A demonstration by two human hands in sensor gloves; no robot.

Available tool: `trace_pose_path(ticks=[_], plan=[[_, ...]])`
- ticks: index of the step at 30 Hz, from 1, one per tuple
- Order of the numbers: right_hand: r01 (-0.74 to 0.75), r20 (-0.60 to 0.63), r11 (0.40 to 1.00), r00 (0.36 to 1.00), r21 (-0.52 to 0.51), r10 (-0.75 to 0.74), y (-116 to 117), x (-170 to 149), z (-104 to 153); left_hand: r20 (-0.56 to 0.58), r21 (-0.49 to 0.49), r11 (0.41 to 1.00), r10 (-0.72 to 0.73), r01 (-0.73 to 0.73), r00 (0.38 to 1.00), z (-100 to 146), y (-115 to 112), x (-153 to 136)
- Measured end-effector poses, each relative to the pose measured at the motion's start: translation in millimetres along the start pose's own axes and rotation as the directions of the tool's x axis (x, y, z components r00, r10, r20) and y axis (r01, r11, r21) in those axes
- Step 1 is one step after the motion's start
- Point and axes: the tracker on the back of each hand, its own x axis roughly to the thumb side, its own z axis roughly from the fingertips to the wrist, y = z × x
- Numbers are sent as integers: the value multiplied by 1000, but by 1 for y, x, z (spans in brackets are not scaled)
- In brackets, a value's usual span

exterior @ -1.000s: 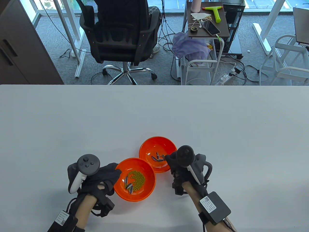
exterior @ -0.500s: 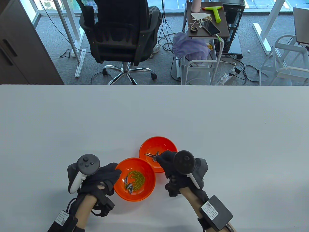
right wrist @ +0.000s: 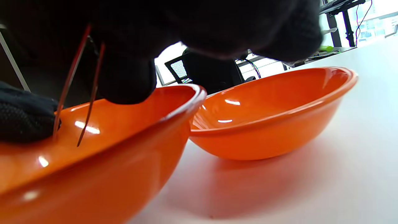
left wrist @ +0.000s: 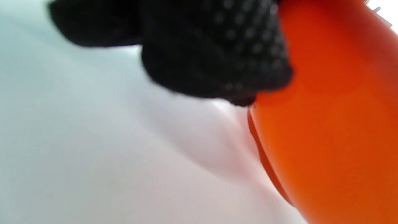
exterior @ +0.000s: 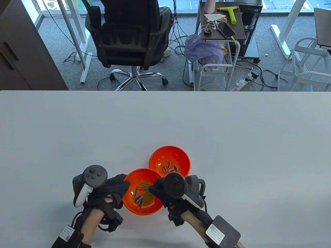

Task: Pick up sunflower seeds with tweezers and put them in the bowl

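Two orange bowls touch near the table's front. The near bowl (exterior: 134,208) holds green peas (exterior: 144,190) and a few striped sunflower seeds (exterior: 138,197). The far bowl (exterior: 181,155) holds several seeds (exterior: 169,168). My right hand (exterior: 165,191) holds thin tweezers (right wrist: 84,90) over the near bowl; their two tips stand slightly apart inside it with nothing seen between them. My left hand (exterior: 113,190) rests against the near bowl's left rim, and its fingers (left wrist: 214,53) touch the bowl's outer wall (left wrist: 326,124) in the left wrist view.
The white table (exterior: 165,124) stretches far beyond the bowls. Past its far edge stand an office chair (exterior: 129,36) and a small cart (exterior: 222,25) on the carpet.
My right hand moved with the tweezers from the far bowl back and left to over the near bowl. The far bowl's seeds are now uncovered. My left hand has not moved.
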Motion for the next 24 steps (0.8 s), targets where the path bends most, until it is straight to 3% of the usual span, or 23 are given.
trace_pose_path(ticks=[9,16,24], plan=[[-95,21,995,995,-19,95,9,13,5,9,-1,1000,-4,4,1000,0,-2,2],[-195,114,972,971,-129,210,14,30,14,7,-6,1000,-20,20,1000,1,-5,4],[-166,132,978,974,-129,183,15,30,13,5,-11,1000,-13,13,1000,0,-6,4]])
